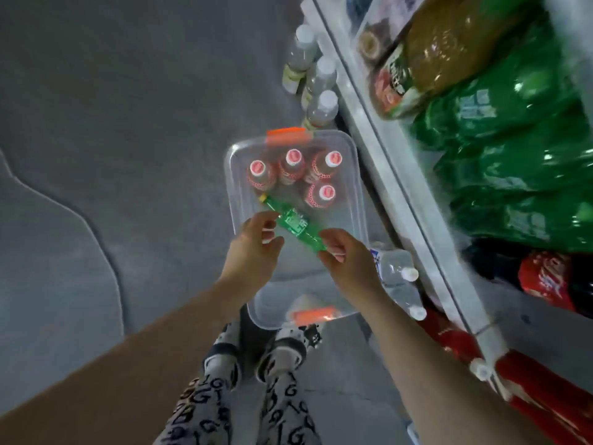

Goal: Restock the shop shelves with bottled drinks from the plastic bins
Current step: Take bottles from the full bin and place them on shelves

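Both hands hold the green bottle [295, 224] tilted over the clear plastic bin [231, 175]; the left hand [256, 242] curls round its middle, the right hand [349, 260] pinches its base; its yellow cap points away. 4 red-capped bottles [292, 165] stand upright at the bin's far end; the shelf edge [385, 162] runs close on the right, with water bottles [398, 274] just beside the right hand; 3 white-capped bottles [321, 106] stand beyond the bin.

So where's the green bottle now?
Centre of the head view: the green bottle is held slanted between the left hand and right hand, above the clear bin, beside red-capped bottles.
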Demonstrator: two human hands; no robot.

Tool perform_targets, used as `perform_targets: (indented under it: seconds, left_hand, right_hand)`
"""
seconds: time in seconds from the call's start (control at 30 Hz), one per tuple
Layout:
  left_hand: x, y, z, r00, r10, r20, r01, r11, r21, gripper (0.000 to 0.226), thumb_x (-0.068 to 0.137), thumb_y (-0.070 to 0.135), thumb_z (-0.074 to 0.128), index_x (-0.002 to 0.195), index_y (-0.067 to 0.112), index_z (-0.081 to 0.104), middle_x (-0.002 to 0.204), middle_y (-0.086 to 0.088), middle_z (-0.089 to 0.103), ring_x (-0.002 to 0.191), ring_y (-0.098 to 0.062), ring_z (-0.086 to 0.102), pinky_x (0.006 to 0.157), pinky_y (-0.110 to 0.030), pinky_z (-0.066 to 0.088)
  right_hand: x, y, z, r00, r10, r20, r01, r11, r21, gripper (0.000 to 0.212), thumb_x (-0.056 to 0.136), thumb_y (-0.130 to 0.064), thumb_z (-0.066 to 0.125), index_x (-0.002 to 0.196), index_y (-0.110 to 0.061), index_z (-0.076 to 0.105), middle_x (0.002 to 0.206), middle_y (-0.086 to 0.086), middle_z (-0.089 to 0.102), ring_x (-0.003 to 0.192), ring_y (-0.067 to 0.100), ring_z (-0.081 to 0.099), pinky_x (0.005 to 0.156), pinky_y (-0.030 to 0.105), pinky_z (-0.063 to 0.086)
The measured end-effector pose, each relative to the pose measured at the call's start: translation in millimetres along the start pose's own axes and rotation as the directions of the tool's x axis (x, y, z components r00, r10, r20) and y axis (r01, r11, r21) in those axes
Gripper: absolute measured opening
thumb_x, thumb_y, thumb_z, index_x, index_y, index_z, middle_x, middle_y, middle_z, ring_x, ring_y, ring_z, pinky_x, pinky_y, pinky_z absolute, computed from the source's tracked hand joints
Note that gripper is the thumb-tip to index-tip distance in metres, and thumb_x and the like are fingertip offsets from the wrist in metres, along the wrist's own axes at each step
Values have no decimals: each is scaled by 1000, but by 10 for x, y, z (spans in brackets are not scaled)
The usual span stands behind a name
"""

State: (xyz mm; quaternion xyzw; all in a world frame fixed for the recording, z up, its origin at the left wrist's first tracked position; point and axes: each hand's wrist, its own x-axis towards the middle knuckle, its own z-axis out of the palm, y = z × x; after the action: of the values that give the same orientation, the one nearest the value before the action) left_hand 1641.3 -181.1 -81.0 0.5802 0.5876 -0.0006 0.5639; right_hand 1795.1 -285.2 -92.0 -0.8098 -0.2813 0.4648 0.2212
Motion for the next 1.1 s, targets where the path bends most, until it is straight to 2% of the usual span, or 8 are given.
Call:
perform_targets:
  seconds: [0.07,0.23,0.37,0.5,0.67,0.8,0.93,1.1]
  left_hand:
    - [264,-247,212,1000,-13,20,13,1000,13,42,95,12,59,136,21,53,124,0,59,103,-12,59,85,-20,42]
    - [841,-817,711,994,-91,62,88,995,55,48,96,15,60,142,20,46,128,-3,58,105,-17,60,87,-24,45]
    - [1208,-1121,1007,968,-244,53,243,970,27,56,97,19,59,148,22,37,137,-5,55,114,-25,59,97,-42,51]
    - [1451,-1283,1209,950,-307,51,306,952,29,59,99,22,55,152,19,29,144,-6,51,124,-28,53,98,-41,50]
    - [1680,-1436,1345,923,-383,47,385,919,-86,32,96,21,49,128,24,46,120,-7,66,104,-34,65,90,-49,55]
    - [1774,-1494,1371,895,-441,62,444,873,-201,25,93,20,48,117,25,49,109,-9,66,99,-30,65,87,-51,57]
    - [1726,-1468,1317,884,-447,138,468,846,-255,29,95,16,46,122,28,46,113,-7,66,101,-26,65,90,-49,56]
    - [1432,-1218,1123,881,-447,154,472,823,-315,44,97,11,48,138,28,44,115,-8,66,103,-27,66,93,-51,55]
  right_hand:
    - [237,282,188,1000,28,14,-28,999,-18,33,92,-3,66,124,-12,65,116,5,70,106,18,66,94,28,51]
    - [785,841,590,998,40,39,-34,988,-152,36,97,-8,60,132,-12,59,128,7,67,118,24,62,95,27,44]
    - [1127,1145,825,998,27,52,-11,961,-275,45,97,-14,61,141,-13,52,137,8,59,125,27,55,100,31,40]
    - [1384,1348,969,999,-11,48,27,937,-348,47,96,-22,65,140,-16,51,135,8,57,122,28,54,99,37,43]
    - [1608,1476,1096,996,-17,85,45,940,-339,56,86,-30,75,136,-20,51,127,1,61,114,25,57,88,37,47]
    - [1655,1499,1192,993,-20,120,68,911,-407,61,85,-25,75,138,-16,47,126,6,60,114,29,56,91,43,49]
    - [1598,1409,1131,978,100,186,-44,958,-282,52,87,-26,74,131,-19,49,120,2,63,108,24,59,82,33,45]
    - [1194,1092,850,901,253,353,-280,960,28,51,88,-19,75,132,-17,48,111,-5,64,108,19,62,95,37,51]
